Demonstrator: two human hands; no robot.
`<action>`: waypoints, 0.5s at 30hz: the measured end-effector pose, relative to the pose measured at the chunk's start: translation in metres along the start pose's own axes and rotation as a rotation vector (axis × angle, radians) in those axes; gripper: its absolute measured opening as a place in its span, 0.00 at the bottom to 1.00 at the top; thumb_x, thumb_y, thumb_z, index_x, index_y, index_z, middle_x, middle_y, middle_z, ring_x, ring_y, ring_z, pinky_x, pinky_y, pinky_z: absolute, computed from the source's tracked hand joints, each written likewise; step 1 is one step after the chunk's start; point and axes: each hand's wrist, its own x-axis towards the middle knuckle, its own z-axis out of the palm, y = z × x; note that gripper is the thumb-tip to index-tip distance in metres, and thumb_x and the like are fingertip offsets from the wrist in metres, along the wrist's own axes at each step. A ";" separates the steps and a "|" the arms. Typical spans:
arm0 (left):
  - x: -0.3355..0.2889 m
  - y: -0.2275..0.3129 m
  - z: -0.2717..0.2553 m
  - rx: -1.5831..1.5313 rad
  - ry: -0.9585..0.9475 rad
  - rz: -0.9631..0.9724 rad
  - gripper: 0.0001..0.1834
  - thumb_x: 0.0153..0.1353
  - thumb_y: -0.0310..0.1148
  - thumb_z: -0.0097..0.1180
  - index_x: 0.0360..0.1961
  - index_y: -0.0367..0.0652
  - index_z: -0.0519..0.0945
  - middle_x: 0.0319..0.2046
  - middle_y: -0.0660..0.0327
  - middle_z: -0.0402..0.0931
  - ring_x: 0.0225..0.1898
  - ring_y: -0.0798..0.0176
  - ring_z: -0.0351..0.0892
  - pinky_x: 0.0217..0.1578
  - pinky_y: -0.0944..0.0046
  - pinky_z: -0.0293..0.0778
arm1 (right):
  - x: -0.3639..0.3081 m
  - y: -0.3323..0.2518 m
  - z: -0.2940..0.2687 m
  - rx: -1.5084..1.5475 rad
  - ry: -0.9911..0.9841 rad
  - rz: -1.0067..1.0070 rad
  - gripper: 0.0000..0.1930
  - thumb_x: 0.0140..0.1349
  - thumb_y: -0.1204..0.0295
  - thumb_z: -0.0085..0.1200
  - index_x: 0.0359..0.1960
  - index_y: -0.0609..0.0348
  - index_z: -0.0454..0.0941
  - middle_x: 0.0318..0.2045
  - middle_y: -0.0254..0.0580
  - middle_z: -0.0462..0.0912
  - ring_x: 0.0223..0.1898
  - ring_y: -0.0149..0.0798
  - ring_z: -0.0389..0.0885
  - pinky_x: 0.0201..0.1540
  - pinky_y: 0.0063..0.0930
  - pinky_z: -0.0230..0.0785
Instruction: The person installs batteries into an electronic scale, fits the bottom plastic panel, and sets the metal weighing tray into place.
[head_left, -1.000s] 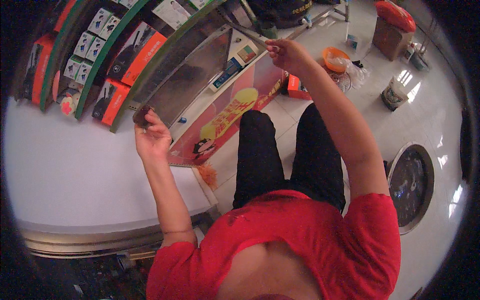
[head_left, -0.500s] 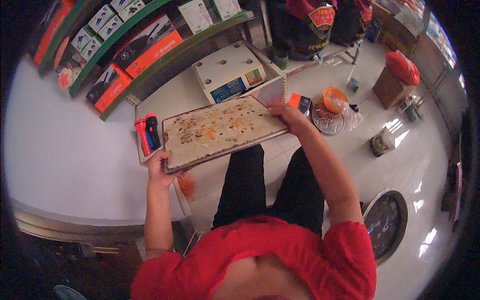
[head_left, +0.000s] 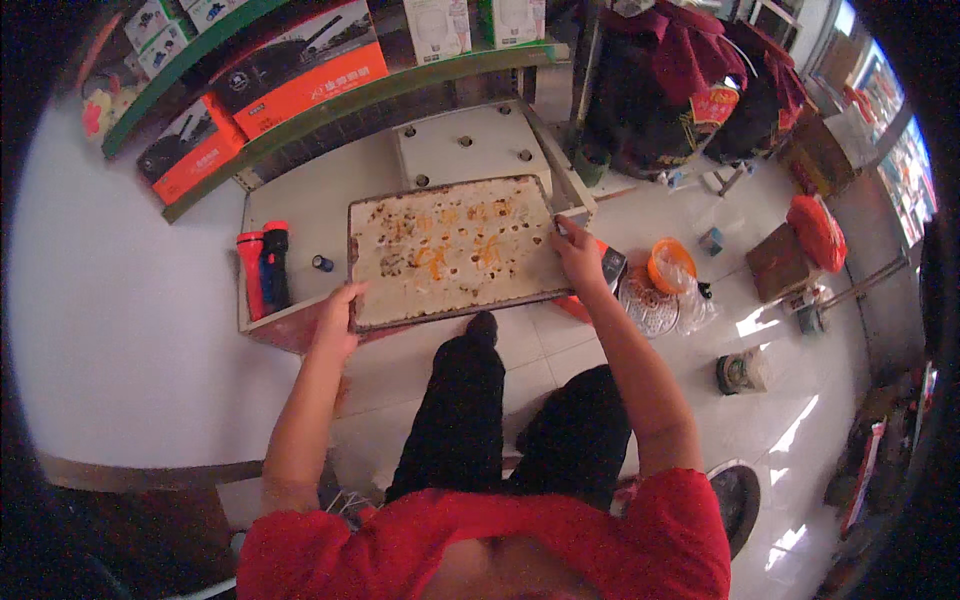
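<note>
I hold a flat rectangular board (head_left: 450, 250) with a worn, rust-stained pale face, lying level over the front of a low white shelf (head_left: 300, 215). My left hand (head_left: 338, 318) grips its near left corner. My right hand (head_left: 578, 258) grips its right edge. A red torch (head_left: 250, 270) and a black-and-red torch (head_left: 274, 262) lie on the shelf just left of the board, with a small dark cap (head_left: 322, 264) beside them. My legs in black trousers (head_left: 500, 410) stand on the tiled floor below.
Green shelves (head_left: 300, 110) at the back carry orange-and-black boxes (head_left: 300, 70) and white boxes. Dark red wrapped jars (head_left: 690, 80) stand at right. On the floor lie an orange bowl (head_left: 668, 262), a plastic bag with a round mesh piece (head_left: 660, 305), a red-topped stool (head_left: 810, 235) and a small tin (head_left: 742, 372).
The board has swung from tilted with its printed colourful side showing to flat with its stained side up, and lowered onto the shelf front. Both hands came down with it.
</note>
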 end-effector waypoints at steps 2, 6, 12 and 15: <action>0.024 0.006 0.040 -0.035 0.024 0.090 0.17 0.50 0.37 0.59 0.41 0.42 0.77 0.38 0.60 0.77 0.39 0.59 0.76 0.43 0.57 0.73 | 0.046 0.012 -0.001 -0.190 0.154 -0.283 0.21 0.58 0.67 0.50 0.55 0.58 0.71 0.34 0.48 0.82 0.35 0.38 0.80 0.40 0.30 0.69; 0.075 0.011 0.095 0.114 0.043 0.288 0.12 0.54 0.39 0.56 0.37 0.46 0.77 0.31 0.70 0.71 0.33 0.70 0.70 0.39 0.65 0.67 | 0.109 0.003 -0.014 -0.371 0.184 -0.294 0.21 0.59 0.67 0.48 0.55 0.54 0.71 0.33 0.52 0.81 0.35 0.44 0.81 0.39 0.32 0.70; 0.170 0.022 0.102 0.109 0.148 0.323 0.11 0.53 0.40 0.56 0.31 0.44 0.77 0.26 0.68 0.72 0.30 0.70 0.70 0.36 0.66 0.65 | 0.202 -0.013 -0.003 -0.423 0.202 -0.389 0.18 0.58 0.67 0.47 0.50 0.54 0.74 0.39 0.56 0.79 0.43 0.54 0.78 0.44 0.38 0.69; 0.187 0.029 0.105 0.029 0.169 0.355 0.11 0.54 0.40 0.55 0.30 0.42 0.77 0.28 0.66 0.74 0.31 0.68 0.72 0.35 0.65 0.67 | 0.239 -0.021 0.003 -0.446 0.093 -0.301 0.18 0.57 0.67 0.49 0.49 0.60 0.76 0.41 0.51 0.81 0.46 0.44 0.79 0.49 0.30 0.67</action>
